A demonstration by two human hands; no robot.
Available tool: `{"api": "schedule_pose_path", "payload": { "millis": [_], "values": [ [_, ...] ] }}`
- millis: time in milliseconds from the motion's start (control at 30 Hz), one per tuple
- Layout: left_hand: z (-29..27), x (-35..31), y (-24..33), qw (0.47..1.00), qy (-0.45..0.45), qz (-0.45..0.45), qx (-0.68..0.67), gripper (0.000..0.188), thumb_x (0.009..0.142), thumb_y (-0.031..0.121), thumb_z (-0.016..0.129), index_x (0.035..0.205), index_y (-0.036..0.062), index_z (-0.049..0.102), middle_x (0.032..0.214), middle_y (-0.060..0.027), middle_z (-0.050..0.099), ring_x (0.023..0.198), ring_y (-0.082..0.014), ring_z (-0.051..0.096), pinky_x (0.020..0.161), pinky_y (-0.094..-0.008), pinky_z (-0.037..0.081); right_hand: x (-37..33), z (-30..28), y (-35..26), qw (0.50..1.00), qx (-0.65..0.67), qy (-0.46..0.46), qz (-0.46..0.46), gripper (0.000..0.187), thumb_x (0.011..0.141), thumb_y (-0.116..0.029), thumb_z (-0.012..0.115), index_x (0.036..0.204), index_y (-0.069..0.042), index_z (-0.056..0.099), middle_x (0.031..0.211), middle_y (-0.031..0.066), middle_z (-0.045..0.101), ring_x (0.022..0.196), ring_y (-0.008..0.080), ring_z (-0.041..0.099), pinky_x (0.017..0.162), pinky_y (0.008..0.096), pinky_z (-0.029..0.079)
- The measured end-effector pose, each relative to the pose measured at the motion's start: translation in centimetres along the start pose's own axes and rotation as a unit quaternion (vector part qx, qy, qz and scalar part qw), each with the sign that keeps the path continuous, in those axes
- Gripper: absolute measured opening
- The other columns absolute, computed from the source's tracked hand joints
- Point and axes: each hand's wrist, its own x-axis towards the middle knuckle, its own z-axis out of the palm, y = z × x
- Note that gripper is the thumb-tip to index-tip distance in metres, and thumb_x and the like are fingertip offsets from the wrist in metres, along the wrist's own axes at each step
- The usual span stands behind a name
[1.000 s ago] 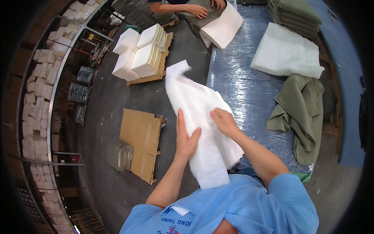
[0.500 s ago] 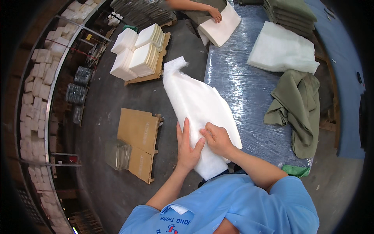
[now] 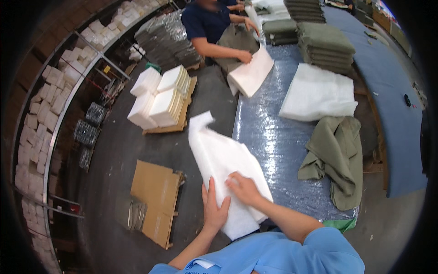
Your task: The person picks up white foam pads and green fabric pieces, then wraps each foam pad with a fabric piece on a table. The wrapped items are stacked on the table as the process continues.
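Observation:
A white fluffy padding piece point(image 3: 228, 155) lies slanting in front of me, its right side over the edge of the plastic-wrapped table point(image 3: 262, 132) and its near end against my body. My left hand point(image 3: 215, 208) rests along its left side, fingers stretched out and thumb apart. On the upper face of the padding, my right hand point(image 3: 244, 188) has its fingers bent toward the thumb. Slight blur hides whether anything is between those fingertips. To the right lie a crumpled olive fabric cover point(image 3: 340, 155) and a folded white padding stack point(image 3: 319, 93).
A co-worker point(image 3: 207, 27) across the table handles a white pad point(image 3: 251, 71) with dark fabric. Folded olive fabric point(image 3: 324, 45) is stacked at the far right. White foam blocks point(image 3: 166, 107) stand on a pallet at left, near flat cardboard point(image 3: 155, 196). A blue-topped table point(image 3: 397, 137) runs along the right.
The view has tilted up, bringing the co-worker's upper body into sight. My right hand has shifted slightly left and up over the padding. My left hand stays along its side.

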Motion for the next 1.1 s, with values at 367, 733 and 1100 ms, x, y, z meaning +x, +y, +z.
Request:
{"api": "schedule_pose_path", "payload": {
  "millis": [367,733,1100],
  "values": [
    [-0.2,0.1,1.4,0.993,0.014,0.089,0.075,0.070,0.093,0.016,0.060,0.157,0.0038,0.035,0.164,-0.0346,0.009,0.150,-0.0506,0.022,0.119,-0.0483,0.030,-2.2,-3.0,5.4,0.992,0.008,0.024,0.123,0.026,0.102,-0.029,0.059,0.114,-0.008,0.067,0.084,0.0109,0.073,0.076,0.0239,0.068,0.073,0.0414,0.052],
    [0.9,1.4,1.8,0.995,0.019,0.101,0.005,0.067,0.097,0.016,0.060,0.157,0.0022,0.034,0.166,-0.0299,0.014,0.152,-0.0454,0.021,0.121,-0.0460,0.026,-7.4,-1.6,1.4,0.990,0.104,-0.076,0.065,0.031,0.099,-0.037,0.067,0.103,-0.007,0.065,0.078,0.0062,0.064,0.076,0.0120,0.057,0.069,0.0332,0.050],
    [1.5,-2.9,0.6,0.989,0.010,0.141,-0.040,0.062,0.095,0.017,0.062,0.152,0.0006,0.044,0.167,-0.0272,0.012,0.154,-0.0417,0.015,0.123,-0.0498,0.018,-5.7,0.4,7.8,0.982,-0.071,0.145,-0.099,0.017,0.100,-0.020,0.059,0.093,-0.005,0.054,0.082,0.0202,0.066,0.074,0.0407,0.064,0.066,0.0483,0.049]
  ]
}}
